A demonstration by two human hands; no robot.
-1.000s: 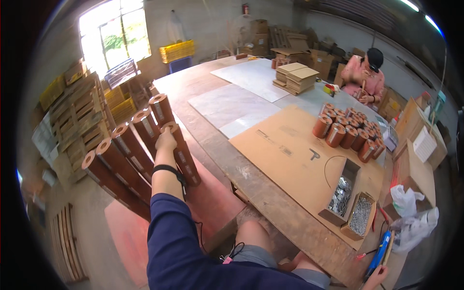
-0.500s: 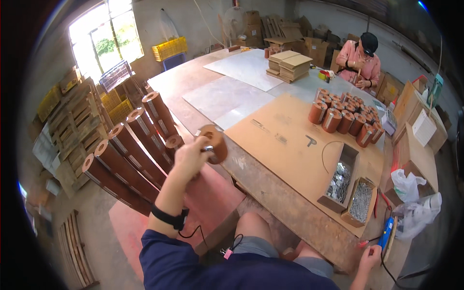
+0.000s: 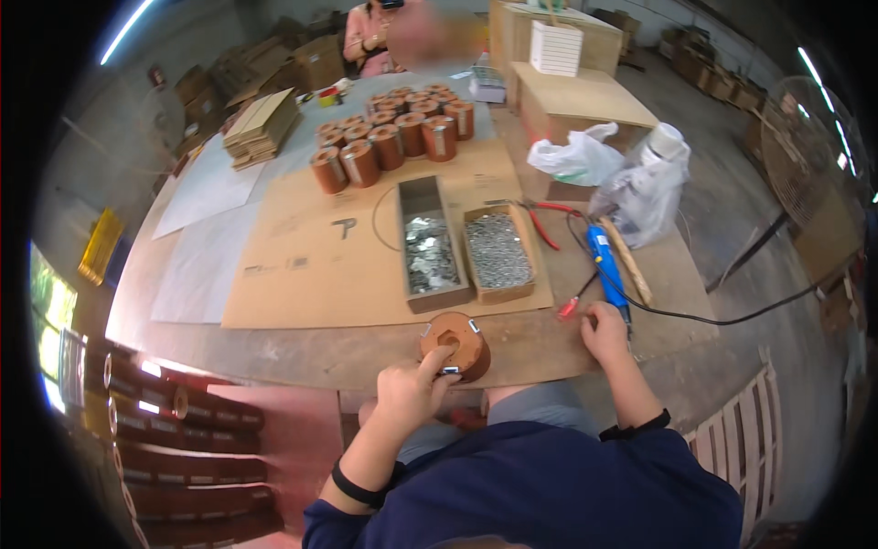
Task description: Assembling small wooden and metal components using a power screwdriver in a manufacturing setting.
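My left hand (image 3: 409, 389) grips the near rim of a short brown hollow cylinder (image 3: 471, 346), a finger at its center hole. The cylinder stands upright at the table's front edge and has small silvery clips round its top. My right hand (image 3: 605, 334) rests on the table, closed with fingers curled, beside the lower end of a blue corded power tool (image 3: 602, 256); whether anything is in it is hidden. Behind the cylinder are a long grey box of flat metal pieces (image 3: 431, 261) and a cardboard box of small metal pins (image 3: 498, 252).
Several similar brown cylinders (image 3: 386, 146) are grouped on the cardboard sheet (image 3: 302, 238). Red-handled pliers (image 3: 546, 229), a wooden stick (image 3: 631, 265) and plastic bags (image 3: 640, 197) lie to the right. Long brown tubes (image 3: 192, 467) are stacked at lower left. A person in pink (image 3: 370, 41) is across the table.
My view has turned right. My left hand has brought the brown cylinder from beside the long tubes to the table edge in front of me. My right hand stays near the blue tool.
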